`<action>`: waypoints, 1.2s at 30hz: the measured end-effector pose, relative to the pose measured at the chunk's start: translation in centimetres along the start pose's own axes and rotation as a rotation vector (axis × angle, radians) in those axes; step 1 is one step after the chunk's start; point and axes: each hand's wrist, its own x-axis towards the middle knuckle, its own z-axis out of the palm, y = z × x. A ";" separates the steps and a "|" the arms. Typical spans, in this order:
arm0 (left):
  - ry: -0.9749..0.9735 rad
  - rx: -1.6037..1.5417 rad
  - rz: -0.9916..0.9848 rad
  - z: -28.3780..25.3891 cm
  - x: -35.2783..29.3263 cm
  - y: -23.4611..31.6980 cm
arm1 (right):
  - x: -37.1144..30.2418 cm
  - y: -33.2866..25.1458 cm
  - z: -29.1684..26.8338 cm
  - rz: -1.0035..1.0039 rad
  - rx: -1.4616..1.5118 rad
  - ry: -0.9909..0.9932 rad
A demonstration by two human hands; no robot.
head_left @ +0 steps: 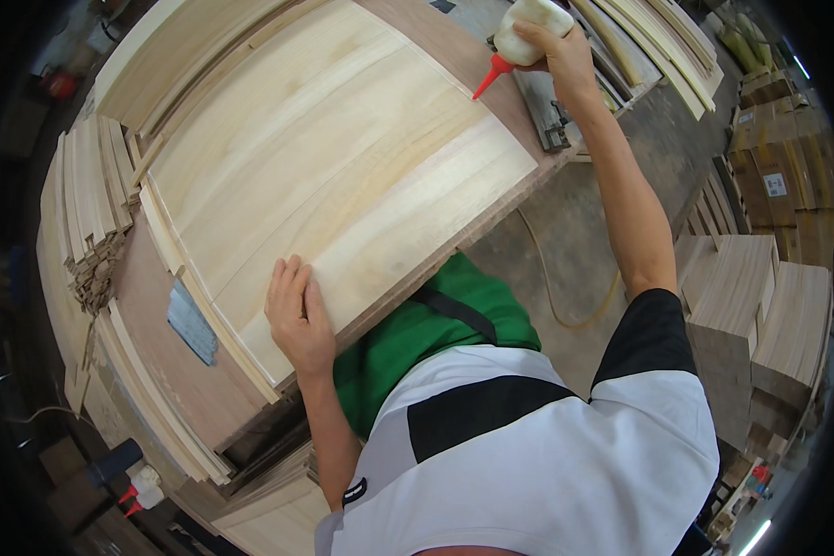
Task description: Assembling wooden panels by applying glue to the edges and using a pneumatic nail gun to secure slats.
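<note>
A large pale wooden panel (343, 176) lies flat on the workbench, its near corner toward me. My right hand (561, 56) grips a white glue bottle (533, 26) turned nozzle-down. Its red tip (487, 78) meets the panel's right edge, where a thin white line runs along the rim. My left hand (298, 310) rests on the panel's near left part with fingers stretched out, holding nothing. Beside the panel's left edge runs a narrow wooden strip (208, 310).
A nail gun-like tool (545, 116) lies right of the panel. Left are a blue flat piece (192, 322) and stacked wooden slats (88, 185). More bottles with red tips (142, 489) stand at lower left. Cardboard boxes (774, 157) and stacked boards (727, 278) stand at right; a hose (565, 315) crosses the floor.
</note>
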 end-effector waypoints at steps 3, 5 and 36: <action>-0.002 0.005 0.009 0.2 0.2 0.4 | -1.1 0.3 -2.2 0.010 0.018 0.025; -0.004 -0.004 -0.004 0.2 0.2 0.3 | -1.9 0.7 -3.3 -0.052 -0.058 0.006; -0.610 0.064 -0.238 -9.2 7.5 -6.2 | -23.3 -2.5 12.4 0.404 0.569 -0.681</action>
